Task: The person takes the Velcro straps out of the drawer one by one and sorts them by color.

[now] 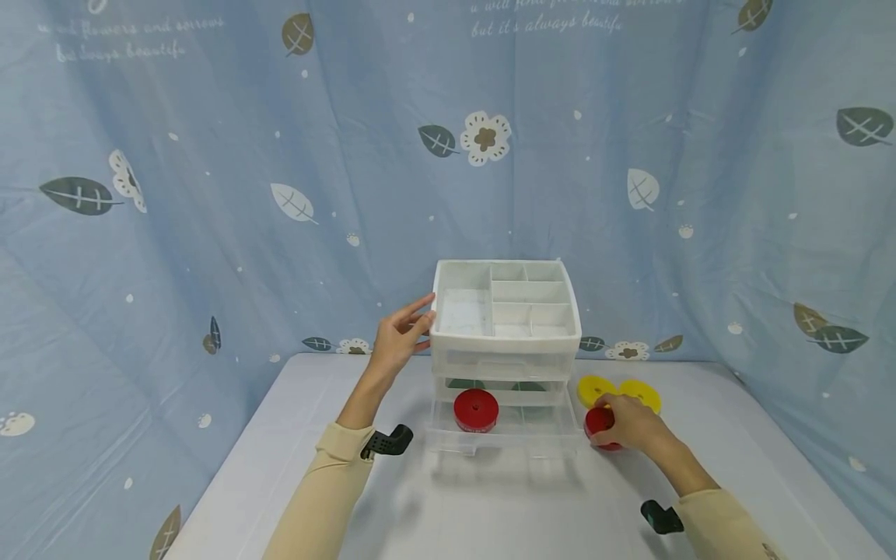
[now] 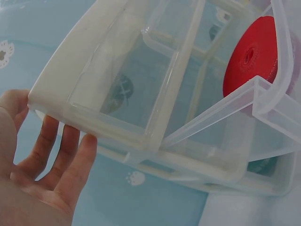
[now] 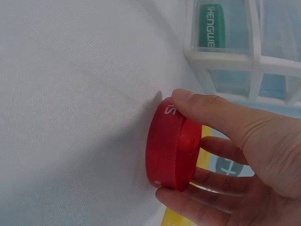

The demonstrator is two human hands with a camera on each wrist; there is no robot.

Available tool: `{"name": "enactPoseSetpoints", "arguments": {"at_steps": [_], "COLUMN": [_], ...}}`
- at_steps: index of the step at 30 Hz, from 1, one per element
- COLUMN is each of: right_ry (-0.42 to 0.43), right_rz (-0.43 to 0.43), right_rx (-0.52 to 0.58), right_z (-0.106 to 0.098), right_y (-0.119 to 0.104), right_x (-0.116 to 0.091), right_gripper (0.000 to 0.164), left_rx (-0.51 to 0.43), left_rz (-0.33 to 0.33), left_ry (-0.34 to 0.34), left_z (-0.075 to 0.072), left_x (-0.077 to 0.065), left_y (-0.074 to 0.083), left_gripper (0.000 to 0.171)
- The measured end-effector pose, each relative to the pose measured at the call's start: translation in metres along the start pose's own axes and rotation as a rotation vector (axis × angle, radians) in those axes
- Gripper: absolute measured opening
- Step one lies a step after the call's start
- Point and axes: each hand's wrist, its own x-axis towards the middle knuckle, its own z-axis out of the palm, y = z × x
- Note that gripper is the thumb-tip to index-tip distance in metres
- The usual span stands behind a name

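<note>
A white plastic drawer organizer [image 1: 505, 346] stands on the table, its clear bottom drawer [image 1: 521, 442] pulled out. One red tape roll [image 1: 476, 411] is in that drawer, and a green roll [image 3: 211, 26] shows through the clear plastic in the right wrist view. My left hand [image 1: 402, 334] touches the organizer's upper left side with fairly straight, spread fingertips. To the right of the drawer, my right hand [image 1: 633, 424] grips another red tape roll [image 3: 171, 146] between thumb and fingers, close over the white tabletop.
Two yellow rolls [image 1: 595, 388] lie side by side just behind my right hand. Divided compartments [image 1: 530, 294] form the organizer's top. A blue patterned curtain [image 1: 378, 194] hangs behind the white table [image 1: 280, 467].
</note>
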Motion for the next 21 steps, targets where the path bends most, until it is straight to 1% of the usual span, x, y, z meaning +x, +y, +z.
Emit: {"name": "enactPoseSetpoints", "arguments": {"at_steps": [7, 12, 14, 17, 21], "right_ry": [-0.001, -0.001, 0.002, 0.025, 0.097], "right_rz": [0.015, 0.011, 0.008, -0.018, -0.077], "right_rx": [0.006, -0.024, -0.045, -0.064, -0.070], "right_z": [0.001, -0.001, -0.006, -0.016, -0.032], "right_y": [0.000, -0.003, -0.006, -0.013, -0.029], "right_x": [-0.001, -0.005, -0.007, -0.013, -0.022], "right_gripper": [0.068, 0.068, 0.066, 0.059, 0.046], "left_rx": [-0.010, -0.006, -0.003, -0.002, -0.006], "left_rz": [0.002, -0.001, -0.006, -0.010, -0.010], "left_ry": [0.000, -0.002, -0.002, -0.004, 0.001], "left_z": [0.000, 0.000, 0.000, -0.001, 0.000], "left_x": [0.000, 0.000, -0.001, -0.001, -0.001], "left_y": [-0.001, 0.001, 0.001, 0.001, 0.000], "left_gripper": [0.045, 0.044, 0.045, 0.044, 0.044]}}
